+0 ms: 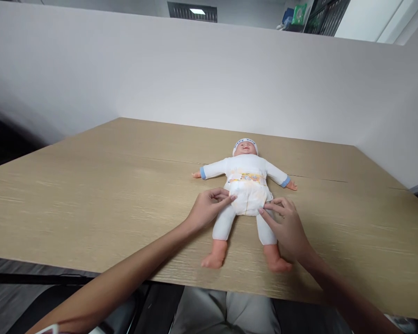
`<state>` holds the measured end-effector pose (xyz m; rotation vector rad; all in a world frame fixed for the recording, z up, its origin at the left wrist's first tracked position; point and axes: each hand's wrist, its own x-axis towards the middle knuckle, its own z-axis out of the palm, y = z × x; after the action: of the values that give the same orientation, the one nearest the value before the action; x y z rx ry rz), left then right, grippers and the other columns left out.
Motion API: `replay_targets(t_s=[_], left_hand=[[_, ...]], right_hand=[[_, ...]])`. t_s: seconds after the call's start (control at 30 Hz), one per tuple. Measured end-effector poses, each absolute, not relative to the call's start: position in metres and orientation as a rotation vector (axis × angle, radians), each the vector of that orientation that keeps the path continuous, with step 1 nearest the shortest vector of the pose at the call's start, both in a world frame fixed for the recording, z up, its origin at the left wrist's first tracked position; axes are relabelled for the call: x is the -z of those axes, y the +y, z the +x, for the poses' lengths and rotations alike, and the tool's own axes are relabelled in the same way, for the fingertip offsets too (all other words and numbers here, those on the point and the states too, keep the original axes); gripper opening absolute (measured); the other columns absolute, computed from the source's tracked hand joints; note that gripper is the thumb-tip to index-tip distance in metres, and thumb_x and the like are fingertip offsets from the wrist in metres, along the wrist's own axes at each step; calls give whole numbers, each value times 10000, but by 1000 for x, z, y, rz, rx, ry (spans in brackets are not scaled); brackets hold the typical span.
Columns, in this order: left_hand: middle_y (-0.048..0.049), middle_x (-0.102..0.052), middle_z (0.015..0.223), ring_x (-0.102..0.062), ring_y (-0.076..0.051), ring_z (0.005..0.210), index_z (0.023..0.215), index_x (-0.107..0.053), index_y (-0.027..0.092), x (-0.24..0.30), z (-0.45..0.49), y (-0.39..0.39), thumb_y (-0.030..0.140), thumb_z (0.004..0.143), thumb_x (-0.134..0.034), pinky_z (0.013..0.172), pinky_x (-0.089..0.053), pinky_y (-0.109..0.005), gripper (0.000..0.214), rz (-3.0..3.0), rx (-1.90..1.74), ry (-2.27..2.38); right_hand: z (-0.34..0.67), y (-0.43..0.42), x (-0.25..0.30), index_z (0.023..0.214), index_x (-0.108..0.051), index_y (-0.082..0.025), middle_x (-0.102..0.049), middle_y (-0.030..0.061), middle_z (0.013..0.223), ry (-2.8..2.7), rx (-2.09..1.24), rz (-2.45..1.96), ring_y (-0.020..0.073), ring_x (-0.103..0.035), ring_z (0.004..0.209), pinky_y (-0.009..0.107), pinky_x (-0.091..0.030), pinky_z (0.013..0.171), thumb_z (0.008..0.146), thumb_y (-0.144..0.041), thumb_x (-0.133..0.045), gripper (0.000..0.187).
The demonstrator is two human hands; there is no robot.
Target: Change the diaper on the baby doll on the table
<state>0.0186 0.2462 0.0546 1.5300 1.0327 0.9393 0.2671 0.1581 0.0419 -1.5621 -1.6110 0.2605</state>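
Observation:
A baby doll (246,168) in a white suit and cap lies on its back on the wooden table (107,185), arms spread, feet toward me. It wears a white diaper (249,197) with a printed waistband. My left hand (207,208) rests at the doll's hip, fingers pinched on the diaper's left edge. My right hand (287,225) lies over the other thigh, its fingertips pressed on the diaper's right edge.
White partition walls (209,79) close the table at the back and right. The table's front edge runs just above my lap (226,313). Shelving with coloured packs (297,14) shows beyond the wall.

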Motion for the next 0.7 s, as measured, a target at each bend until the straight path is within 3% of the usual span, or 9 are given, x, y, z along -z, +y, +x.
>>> replay_targets(t_s=[0.23, 0.33, 0.43, 0.5, 0.63, 0.7], left_hand=[[-70, -804, 1058, -696, -264, 1004, 1027, -764, 206, -66, -17, 271, 547, 1014, -644, 934, -518, -394, 362, 1978, -977, 1132], [-125, -726, 1342, -596, -326, 1249, 1279, -677, 197, -63, -20, 303, 518, 988, -674, 1104, -450, -473, 434, 2301, -960, 1280], [-198, -623, 1500, -482, -391, 1408, 1415, -586, 146, -59, -8, 338, 498, 942, -714, 1196, -357, -523, 603, 2440, -749, 1468], [-218, -669, 1431, -533, -404, 1368, 1386, -604, 129, -59, 6, 355, 456, 941, -708, 1172, -369, -516, 562, 2405, -627, 1554], [-203, -773, 1219, -691, -367, 1127, 1275, -648, 135, -66, 25, 363, 388, 944, -675, 997, -473, -434, 418, 2310, -594, 1632], [-194, -784, 1186, -714, -357, 1065, 1243, -645, 139, -72, 26, 354, 432, 936, -674, 907, -496, -395, 426, 2253, -614, 1676]], right_hand=[[303, 158, -50, 1114, -762, -255, -724, 75, 1021, -1689, -131, -1571, 259, -616, 875, 404, -504, 822, 1024, -379, -626, 205], [328, 195, -49, 1192, -700, -203, -737, 122, 1125, -1693, 128, -1604, 318, -634, 1056, 464, -479, 983, 993, -389, -620, 284], [339, 243, -49, 1388, -622, -122, -672, 226, 1382, -1739, 217, -1809, 398, -577, 1265, 506, -433, 1064, 951, -414, -638, 525], [334, 270, -50, 1413, -605, -62, -647, 280, 1427, -1770, 118, -1974, 418, -582, 1284, 497, -430, 1065, 946, -399, -646, 578], [314, 294, -55, 1187, -718, -78, -751, 261, 1185, -1770, 8, -2057, 372, -683, 1106, 437, -480, 960, 988, -284, -558, 329], [308, 291, -59, 1167, -722, -91, -753, 251, 1183, -1760, -19, -2052, 354, -696, 1091, 409, -498, 924, 992, -258, -538, 304]])
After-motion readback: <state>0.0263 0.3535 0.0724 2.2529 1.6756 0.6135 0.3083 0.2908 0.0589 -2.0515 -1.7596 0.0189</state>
